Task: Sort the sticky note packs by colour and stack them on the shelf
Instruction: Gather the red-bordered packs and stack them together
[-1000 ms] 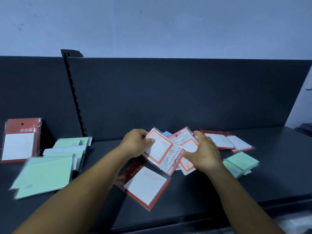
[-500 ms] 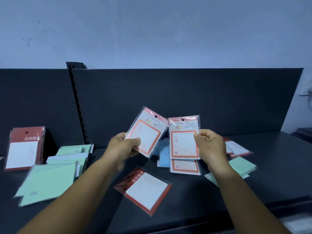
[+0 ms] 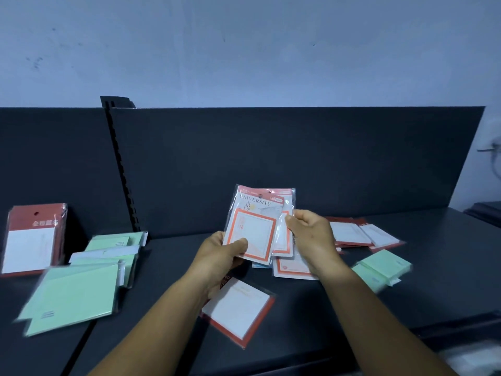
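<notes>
Both hands grip orange-bordered sticky note packs, held up over the shelf in front of its dark back panel. Left hand pinches the front "UNIVERSITY" pack at its lower left corner, thumb across the face. Right hand pinches the pack behind at its right edge, fingers curled round it.

Change vs half a sec ago: the two packs were apart, one per hand, side by side; now they overlap, front one covering most of the rear one. So the hands are prob. squaring the orange-bordered ones into one bundle, i.e. the sort for this colour is under way but not placed yet.

Where the rest lies: another orange-bordered pack flat on the shelf under the right wrist, w/ a pale blue pack peeking out just beside it. A red-edged pack lies near the left forearm. More red-edged packs sit behind the right hand. Green packs are split: a loose pile at left, blurred, and a small pair at right. One red pack stands upright far left.

Judgement: colours are still mixed across the shelf, most of the job remains.
</notes>
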`<state>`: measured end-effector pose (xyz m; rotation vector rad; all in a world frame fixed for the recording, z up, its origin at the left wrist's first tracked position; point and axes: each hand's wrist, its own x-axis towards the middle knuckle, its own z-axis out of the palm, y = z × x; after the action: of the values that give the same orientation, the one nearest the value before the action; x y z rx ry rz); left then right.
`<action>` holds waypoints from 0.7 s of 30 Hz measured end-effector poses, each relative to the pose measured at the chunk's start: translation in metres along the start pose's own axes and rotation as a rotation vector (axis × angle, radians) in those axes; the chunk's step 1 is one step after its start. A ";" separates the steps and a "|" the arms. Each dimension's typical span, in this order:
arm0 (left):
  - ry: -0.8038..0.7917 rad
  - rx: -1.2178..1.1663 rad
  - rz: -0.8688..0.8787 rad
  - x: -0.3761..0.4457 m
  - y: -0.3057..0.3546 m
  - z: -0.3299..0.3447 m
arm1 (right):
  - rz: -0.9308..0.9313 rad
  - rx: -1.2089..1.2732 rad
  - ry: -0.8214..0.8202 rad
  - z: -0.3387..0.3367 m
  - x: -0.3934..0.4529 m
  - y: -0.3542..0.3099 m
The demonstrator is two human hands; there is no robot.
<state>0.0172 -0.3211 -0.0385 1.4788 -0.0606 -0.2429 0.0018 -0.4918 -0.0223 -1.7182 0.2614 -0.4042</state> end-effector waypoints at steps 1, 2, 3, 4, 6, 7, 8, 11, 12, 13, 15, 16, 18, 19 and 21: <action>0.001 -0.010 0.009 0.001 -0.003 0.000 | -0.016 -0.001 -0.020 0.002 -0.001 0.001; 0.013 -0.011 0.021 0.001 -0.004 -0.001 | -0.032 0.002 -0.033 0.003 -0.001 0.003; 0.033 -0.011 0.035 0.002 -0.005 -0.002 | -0.048 -0.007 -0.041 0.004 -0.003 0.004; 0.054 -0.025 0.046 0.002 -0.006 -0.002 | -0.066 -0.039 -0.037 0.004 -0.004 0.006; 0.087 -0.098 0.060 0.003 -0.006 -0.004 | -0.122 -0.218 0.039 -0.001 -0.002 0.011; 0.095 -0.128 0.071 0.003 -0.006 -0.006 | -0.141 -0.366 0.082 -0.004 0.000 0.013; 0.103 -0.139 0.083 0.003 -0.006 -0.007 | -0.142 -0.532 0.116 -0.008 0.000 0.016; 0.133 -0.150 0.113 0.004 -0.007 -0.010 | -0.023 -0.850 0.085 -0.015 -0.003 0.017; 0.142 -0.158 0.118 0.005 -0.007 -0.011 | 0.018 -0.896 0.041 -0.015 -0.005 0.016; 0.147 -0.164 0.121 0.006 -0.007 -0.012 | 0.053 -0.935 -0.008 -0.014 -0.007 0.014; 0.152 -0.168 0.122 0.006 -0.007 -0.013 | 0.103 -0.995 -0.081 -0.010 -0.010 0.012; 0.153 -0.169 0.121 0.007 -0.008 -0.013 | 0.128 -1.010 -0.097 -0.009 -0.011 0.012; 0.157 -0.170 0.115 0.007 -0.008 -0.013 | 0.162 -1.032 -0.106 -0.008 -0.011 0.012; 0.158 -0.171 0.112 0.007 -0.008 -0.014 | 0.180 -1.054 -0.108 -0.008 -0.011 0.012; 0.155 -0.176 0.109 0.008 -0.008 -0.014 | 0.206 -1.097 -0.118 -0.008 -0.010 0.012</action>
<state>0.0263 -0.3092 -0.0490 1.3103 0.0053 -0.0438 -0.0103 -0.4974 -0.0342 -2.7345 0.6451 0.0377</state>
